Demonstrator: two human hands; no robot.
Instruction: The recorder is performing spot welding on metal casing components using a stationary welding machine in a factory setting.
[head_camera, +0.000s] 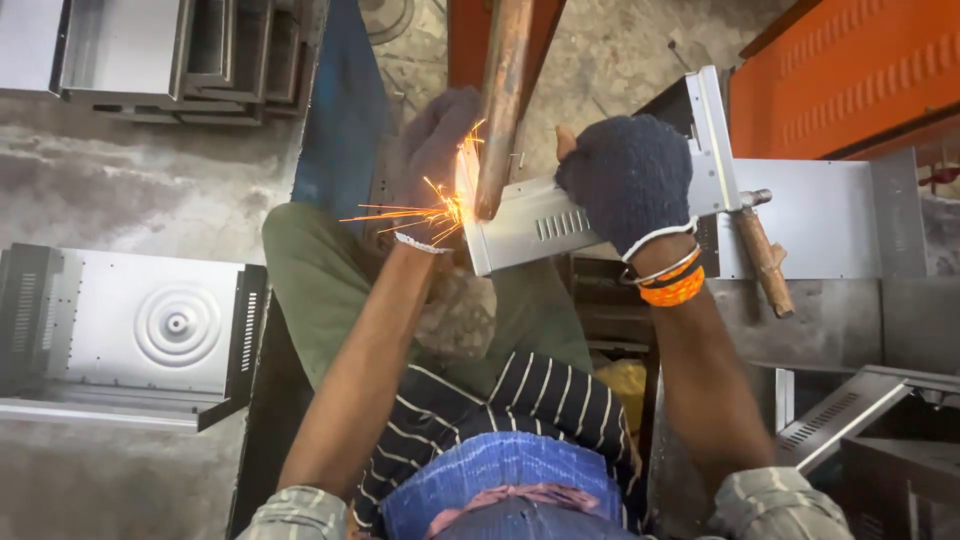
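Note:
I hold a small grey sheet-metal panel (530, 225) with louvre slots in front of me. My right hand (630, 180), in a dark knitted glove with bangles at the wrist, grips its right end. In a grey glove, my left hand (435, 140) holds its left end. A copper-coloured rod (503, 100) comes down from above, its tip pressing on the panel near the left edge. Orange sparks (430, 212) fly leftward from that spot, over my left wrist.
A grey metal box (150, 325) with a round embossed face lies on the floor at left. Stacked metal trays (150, 50) sit at top left. An orange slotted panel (850, 70), a wooden-handled hammer (765, 255) on grey sheet metal, and a vented panel (840, 415) are at right.

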